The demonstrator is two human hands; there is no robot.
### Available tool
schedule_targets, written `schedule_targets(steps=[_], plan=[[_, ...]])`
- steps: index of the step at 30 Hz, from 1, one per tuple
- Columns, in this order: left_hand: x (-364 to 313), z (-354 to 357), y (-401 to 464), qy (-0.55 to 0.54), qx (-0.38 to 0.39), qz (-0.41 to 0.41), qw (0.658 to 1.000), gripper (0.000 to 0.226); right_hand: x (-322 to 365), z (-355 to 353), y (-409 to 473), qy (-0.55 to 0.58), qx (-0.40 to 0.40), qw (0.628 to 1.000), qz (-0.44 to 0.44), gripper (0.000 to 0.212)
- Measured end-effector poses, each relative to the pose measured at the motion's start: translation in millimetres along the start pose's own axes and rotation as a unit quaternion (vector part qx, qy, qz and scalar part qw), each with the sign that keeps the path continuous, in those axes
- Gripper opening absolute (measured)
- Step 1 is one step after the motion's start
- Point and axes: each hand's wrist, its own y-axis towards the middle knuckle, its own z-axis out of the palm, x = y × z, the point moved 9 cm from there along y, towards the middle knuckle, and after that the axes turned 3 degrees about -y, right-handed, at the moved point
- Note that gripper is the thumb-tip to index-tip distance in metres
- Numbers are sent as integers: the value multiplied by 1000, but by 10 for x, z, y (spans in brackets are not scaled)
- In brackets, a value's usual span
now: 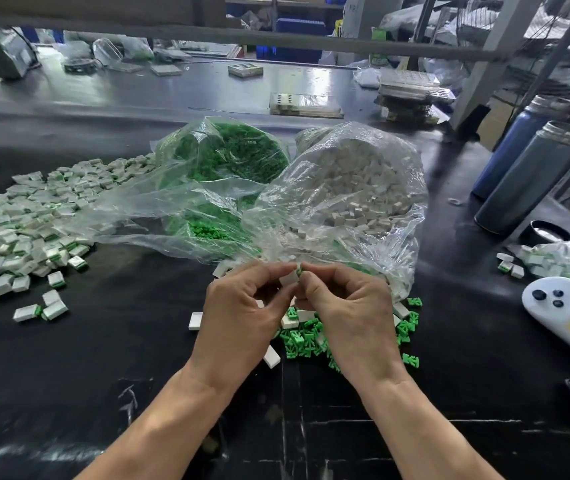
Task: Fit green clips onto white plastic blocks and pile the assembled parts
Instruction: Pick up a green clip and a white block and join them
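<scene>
Assembly in progress at the centre of the frame, above the black bench (pixel 103 358). The left hand (pixel 242 313) pinches a white block (pixel 289 279) between thumb and fingers; the right hand (pixel 345 306) pinches a green clip (pixel 299 270) at the block's upper edge, the two parts touching. Whether the clip is seated cannot be told, as the fingers hide the joint. Loose green clips (pixel 302 341) and a few white blocks lie just below the hands; the pile of assembled parts (pixel 16 223) spreads across the left of the frame. Behind the hands stand a clear bag of green clips (pixel 228 157) and a clear bag of white blocks (pixel 352 181). Likely faults: a skewed clip may jam or seat only partly; excess pressure on so small a part may make it slip from the fingertips and drop among the loose stock, where an unfinished piece would be hard to tell apart; a careless toss leftward could scatter the pile.
</scene>
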Motion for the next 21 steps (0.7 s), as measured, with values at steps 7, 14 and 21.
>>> schedule_targets(steps=[7,14,21], plan=[[-28,108,37,-76,50,-32,995,31,-8,-56,83,50,1,999,20,6],[-18,16,54,-66,29,-48,996,12,97,-5,44,41,35,999,0,24],[-136,144,19,-60,69,-17,996,15,-64,161,-20,33,83,991,103,67]])
